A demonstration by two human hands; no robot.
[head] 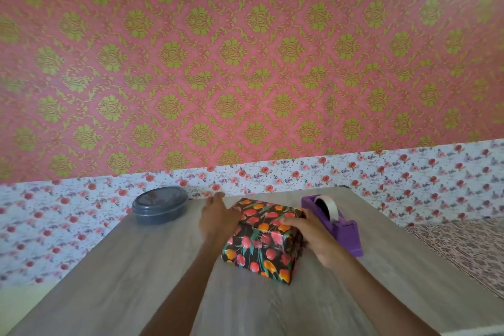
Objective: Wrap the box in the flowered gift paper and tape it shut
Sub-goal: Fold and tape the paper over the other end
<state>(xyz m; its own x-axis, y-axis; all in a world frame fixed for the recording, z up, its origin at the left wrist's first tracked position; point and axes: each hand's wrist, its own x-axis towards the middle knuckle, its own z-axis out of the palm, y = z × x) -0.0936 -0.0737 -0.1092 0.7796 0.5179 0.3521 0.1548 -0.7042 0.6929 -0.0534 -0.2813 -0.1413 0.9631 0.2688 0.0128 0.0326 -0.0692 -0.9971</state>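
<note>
A box [263,240] covered in black gift paper with red and orange flowers sits in the middle of the wooden table [136,267]. My left hand [218,219] lies flat against the box's left side, fingers stretched out and pointing away from me. My right hand [311,234] grips the box's right side, with the fingers curled over its top edge. A purple tape dispenser [342,225] with a white tape roll stands just right of the box, behind my right hand.
A dark round container with a lid [160,209] stands at the table's far left corner. A wall papered in small flowers and pink damask rises behind the table. A patterned cloth [463,248] lies to the right of the table.
</note>
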